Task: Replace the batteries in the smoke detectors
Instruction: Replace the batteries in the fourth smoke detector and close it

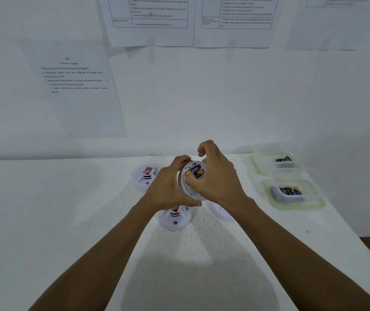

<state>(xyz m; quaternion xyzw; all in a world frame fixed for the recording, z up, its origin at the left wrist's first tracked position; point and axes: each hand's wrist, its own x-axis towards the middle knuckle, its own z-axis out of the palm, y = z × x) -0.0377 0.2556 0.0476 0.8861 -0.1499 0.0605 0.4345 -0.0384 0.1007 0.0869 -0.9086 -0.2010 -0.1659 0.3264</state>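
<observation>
Open detector (189,191) recorded white; its battery (194,172) blue and yellow. Far detector (145,178) and near detector (175,219): white, red label, black stripes. Container (298,207) rim noted pale yellow. Table (67,209) white.

A white wall (202,97) hung with printed paper sheets (76,86) rises behind a scuffed white table (44,221).

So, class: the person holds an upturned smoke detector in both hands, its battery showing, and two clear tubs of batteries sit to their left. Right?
Not quite: in the head view the far tub and near tub sit to the person's right, not left. The rest stands: left hand and right hand hold the upturned smoke detector, its battery showing.
</observation>
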